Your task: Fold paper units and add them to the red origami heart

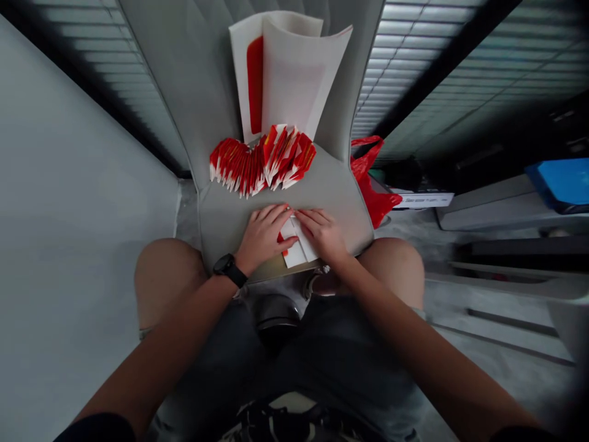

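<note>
My left hand [262, 236] and my right hand [322, 233] lie close together on a small folded piece of white paper [298, 245] with a red edge, pressing it from both sides. The paper rests on a grey padded board [322, 190] across my knees. Just beyond my fingers, a curved row of several folded red-and-white paper units [262, 162] stands packed together. Behind that row, a loose stack of white paper sheets [294, 80] with a red stripe leans upright against a grey surface. My hands cover part of the folded piece.
A black wristwatch [229, 269] sits on my left wrist. A red plastic bag [373, 187] hangs beyond the board's right edge. A blue object [559, 183] lies on a grey shelf at the far right. A pale wall [69, 215] runs along the left.
</note>
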The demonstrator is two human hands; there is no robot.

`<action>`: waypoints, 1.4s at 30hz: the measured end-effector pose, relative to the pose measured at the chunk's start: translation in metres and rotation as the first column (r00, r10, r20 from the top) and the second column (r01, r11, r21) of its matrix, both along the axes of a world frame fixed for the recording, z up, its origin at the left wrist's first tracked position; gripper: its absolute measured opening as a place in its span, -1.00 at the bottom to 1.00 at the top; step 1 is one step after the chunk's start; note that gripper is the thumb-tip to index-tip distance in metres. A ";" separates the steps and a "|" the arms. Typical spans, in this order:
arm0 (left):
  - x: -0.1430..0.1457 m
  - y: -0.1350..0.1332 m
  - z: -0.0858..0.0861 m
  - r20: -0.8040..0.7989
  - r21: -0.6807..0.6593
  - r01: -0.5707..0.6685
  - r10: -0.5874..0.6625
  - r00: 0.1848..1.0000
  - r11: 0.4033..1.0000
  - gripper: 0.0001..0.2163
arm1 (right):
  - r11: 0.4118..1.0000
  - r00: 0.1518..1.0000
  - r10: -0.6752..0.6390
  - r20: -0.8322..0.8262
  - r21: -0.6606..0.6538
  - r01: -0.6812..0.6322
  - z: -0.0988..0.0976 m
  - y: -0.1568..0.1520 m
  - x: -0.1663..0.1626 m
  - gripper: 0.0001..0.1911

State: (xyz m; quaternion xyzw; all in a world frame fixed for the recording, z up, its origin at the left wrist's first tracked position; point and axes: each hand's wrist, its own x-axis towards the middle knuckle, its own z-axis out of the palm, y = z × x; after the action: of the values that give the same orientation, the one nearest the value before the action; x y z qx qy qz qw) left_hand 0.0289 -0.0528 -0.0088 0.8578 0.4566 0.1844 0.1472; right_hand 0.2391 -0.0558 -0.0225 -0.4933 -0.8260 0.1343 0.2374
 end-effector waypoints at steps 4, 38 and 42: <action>0.001 0.000 -0.002 -0.002 -0.010 0.003 -0.003 1.000 1.000 -0.43 | 1.000 1.000 -0.004 -0.001 0.008 0.004 0.001 0.006 0.001 -0.65; -0.004 0.055 -0.001 0.194 -0.065 0.103 -0.089 0.977 0.993 -0.90 | 0.793 0.975 -0.165 0.150 -0.568 0.221 0.058 0.050 -0.020 -0.89; -0.009 0.055 0.006 0.222 -0.126 0.151 -0.120 0.968 0.981 -0.89 | 0.737 0.982 -0.120 0.147 -0.649 0.187 0.061 0.056 -0.018 -0.87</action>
State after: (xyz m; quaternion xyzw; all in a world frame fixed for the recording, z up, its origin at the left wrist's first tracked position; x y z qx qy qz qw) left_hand 0.0202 0.0022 -0.0032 0.8497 0.3902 0.2320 0.2682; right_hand 0.2216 -0.0001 0.0384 -0.6175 -0.6921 0.3734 0.0188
